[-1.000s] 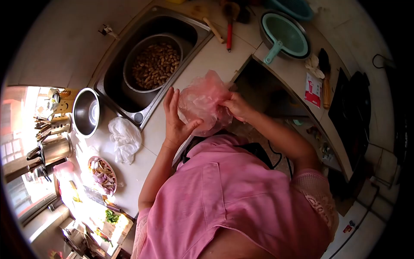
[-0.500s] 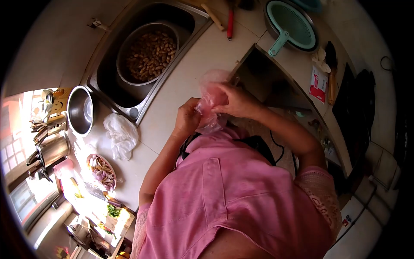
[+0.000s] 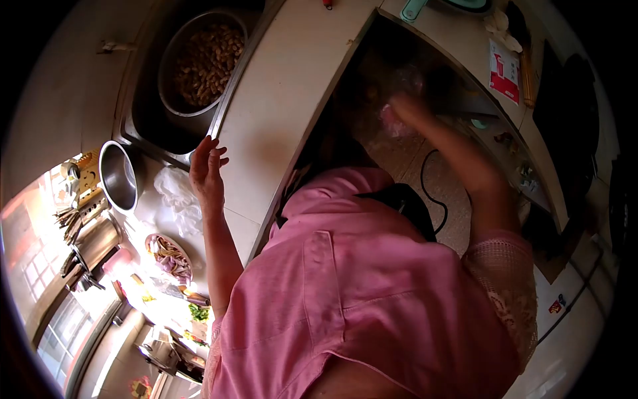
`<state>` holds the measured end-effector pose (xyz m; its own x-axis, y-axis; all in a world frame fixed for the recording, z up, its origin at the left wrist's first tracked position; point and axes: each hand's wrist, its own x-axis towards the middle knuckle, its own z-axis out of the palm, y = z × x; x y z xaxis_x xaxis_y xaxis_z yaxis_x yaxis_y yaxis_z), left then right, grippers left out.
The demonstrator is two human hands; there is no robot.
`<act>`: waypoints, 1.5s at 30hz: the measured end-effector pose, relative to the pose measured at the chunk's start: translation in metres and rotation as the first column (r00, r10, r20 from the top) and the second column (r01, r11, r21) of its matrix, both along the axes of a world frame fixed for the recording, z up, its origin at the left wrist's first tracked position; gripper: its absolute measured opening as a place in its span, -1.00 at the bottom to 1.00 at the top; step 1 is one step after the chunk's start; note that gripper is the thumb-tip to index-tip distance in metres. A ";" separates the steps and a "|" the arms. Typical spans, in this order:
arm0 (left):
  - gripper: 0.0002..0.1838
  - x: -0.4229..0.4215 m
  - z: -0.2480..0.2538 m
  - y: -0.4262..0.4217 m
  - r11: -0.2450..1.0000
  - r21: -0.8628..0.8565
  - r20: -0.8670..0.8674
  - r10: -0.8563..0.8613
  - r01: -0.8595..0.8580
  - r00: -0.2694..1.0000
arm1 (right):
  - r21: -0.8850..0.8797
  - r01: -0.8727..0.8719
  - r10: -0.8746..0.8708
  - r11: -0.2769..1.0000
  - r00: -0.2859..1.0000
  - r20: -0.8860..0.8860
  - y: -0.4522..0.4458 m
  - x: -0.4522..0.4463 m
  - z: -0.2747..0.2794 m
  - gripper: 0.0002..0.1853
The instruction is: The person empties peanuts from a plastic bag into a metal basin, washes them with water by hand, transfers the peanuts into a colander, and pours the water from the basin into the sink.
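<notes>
My right hand [image 3: 410,111] reaches past the counter edge into the shaded space below. Its fingers are closed on a crumpled clear plastic bag [image 3: 393,125] with a pinkish look, partly hidden by the hand and blurred. My left hand [image 3: 208,169] hovers by the front edge of the sink, fingers apart and holding nothing. Close to it are the metal sink [image 3: 145,100] and, inside that, a steel basin [image 3: 166,100] of unshelled peanuts [image 3: 207,66] in dark liquid. A crumpled white plastic bag [image 3: 178,193] lies left of that hand.
An empty steel bowl [image 3: 119,176] and a plate of sliced purplish food [image 3: 169,258] stand on the left counter. A red and white packet [image 3: 505,72] lies on the right counter. A black cable [image 3: 428,189] hangs over the floor below.
Both hands held the clear bag over the counter. My left hand has let go and moved left toward the sink; my right hand has carried the bag right and below the counter edge.
</notes>
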<state>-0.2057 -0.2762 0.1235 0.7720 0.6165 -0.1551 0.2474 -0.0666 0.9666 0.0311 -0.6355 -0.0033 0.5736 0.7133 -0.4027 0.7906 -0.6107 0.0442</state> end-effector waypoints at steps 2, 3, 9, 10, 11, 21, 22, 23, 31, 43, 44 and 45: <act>-0.65 -0.012 -0.001 0.000 1.000 0.019 -0.042 0.007 -0.007 0.999 | 0.113 -0.018 0.024 0.993 0.999 -0.046 0.030 -0.010 -0.014 -0.85; -0.64 -0.017 -0.001 0.001 0.999 0.033 -0.072 0.024 -0.022 0.997 | 0.197 -0.022 0.038 0.980 0.996 -0.081 0.050 -0.018 -0.021 -0.84; -0.63 -0.043 0.003 -0.001 0.997 0.069 -0.103 0.025 -0.018 0.994 | 0.486 -0.040 0.125 0.873 0.982 -0.144 0.166 -0.068 -0.062 -0.75; -0.63 -0.046 0.005 -0.001 0.997 0.076 -0.097 0.038 -0.031 0.995 | 0.519 -0.040 0.124 0.854 0.984 -0.129 0.176 -0.072 -0.067 -0.73; -0.63 -0.049 0.006 -0.001 0.996 0.079 -0.090 0.052 -0.045 0.995 | 0.565 -0.040 0.119 0.824 0.988 -0.103 0.182 -0.073 -0.072 -0.72; -0.68 -0.060 0.004 0.015 0.980 0.004 -0.037 0.196 -0.196 0.980 | -0.470 0.138 -0.461 0.872 0.554 -0.693 0.060 0.012 0.052 -0.55; -0.69 -0.057 0.005 0.016 0.978 -0.011 -0.027 0.206 -0.206 0.978 | -0.478 0.134 -0.464 0.868 0.563 -0.684 0.057 0.013 0.070 -0.55; -0.69 -0.054 0.001 0.018 0.975 -0.016 -0.006 0.223 -0.223 0.975 | -0.394 0.140 -0.404 0.908 0.534 -0.743 0.058 0.013 0.092 -0.55; -0.69 0.016 -0.007 0.046 0.993 -0.018 -0.002 0.115 -0.115 0.993 | 0.198 0.076 0.122 0.977 0.563 -0.817 0.190 0.020 0.195 -0.60; -0.19 0.115 -0.082 0.164 0.631 -0.562 -0.236 0.498 -0.535 0.835 | 0.310 0.291 0.029 0.905 0.685 -0.728 0.465 0.123 0.042 -0.17; -0.17 0.124 -0.091 0.173 0.556 -0.634 -0.216 0.539 -0.536 0.814 | 0.329 0.307 -0.003 0.893 0.736 -0.677 0.477 0.129 0.028 -0.17; -0.15 0.131 -0.104 0.183 0.476 -0.701 -0.203 0.581 -0.531 0.788 | 0.348 0.320 -0.036 0.881 0.780 -0.625 0.488 0.133 0.013 -0.17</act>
<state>-0.0742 -0.0932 0.0199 0.3289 0.6397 -0.6947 -0.0705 0.7502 0.6574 0.1639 -0.1474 0.0097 0.4590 0.7976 -0.3914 0.4451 -0.5877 -0.6757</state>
